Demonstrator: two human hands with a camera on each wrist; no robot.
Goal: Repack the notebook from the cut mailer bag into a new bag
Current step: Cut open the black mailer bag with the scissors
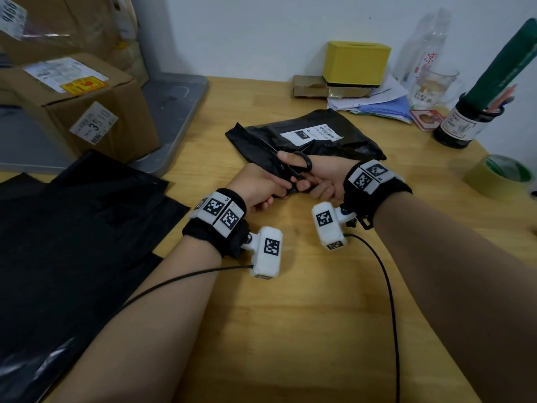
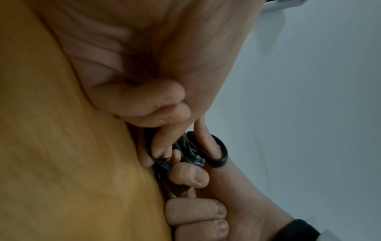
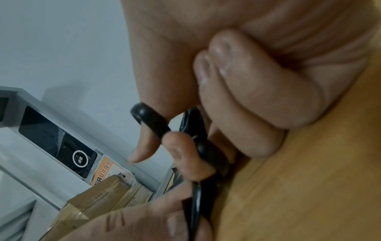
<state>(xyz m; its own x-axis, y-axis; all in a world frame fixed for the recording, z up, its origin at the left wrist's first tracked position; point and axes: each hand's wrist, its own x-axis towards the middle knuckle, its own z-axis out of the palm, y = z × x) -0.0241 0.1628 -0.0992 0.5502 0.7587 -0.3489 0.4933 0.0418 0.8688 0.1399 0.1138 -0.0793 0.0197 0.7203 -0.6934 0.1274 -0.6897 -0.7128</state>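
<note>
A black mailer bag [image 1: 343, 141] with a white label [image 1: 312, 132] lies on the wooden table [image 1: 290, 315]; the notebook is hidden from view. My left hand [image 1: 258, 184] pinches the bag's near edge [image 2: 186, 157]. Black scissors [image 1: 302, 162] are in my right hand [image 1: 322, 177], thumb through one handle ring [image 3: 151, 119], fingers curled at the other. Their blades [image 1: 270, 148] point far-left over the bag. In the right wrist view my left thumb [image 3: 144, 221] holds black plastic [image 3: 195, 203] just below the handles. A stack of flat new black bags [image 1: 72, 234] lies at the left.
Labelled cardboard boxes [image 1: 87, 106] and a grey tray [image 1: 174, 106] stand at the back left. At the back right are a yellow box [image 1: 356, 62], papers [image 1: 377, 100], a glass mug [image 1: 433, 88] and a dark jar of pencils [image 1: 465, 123]. A tape roll [image 1: 499, 175] sits at the right edge.
</note>
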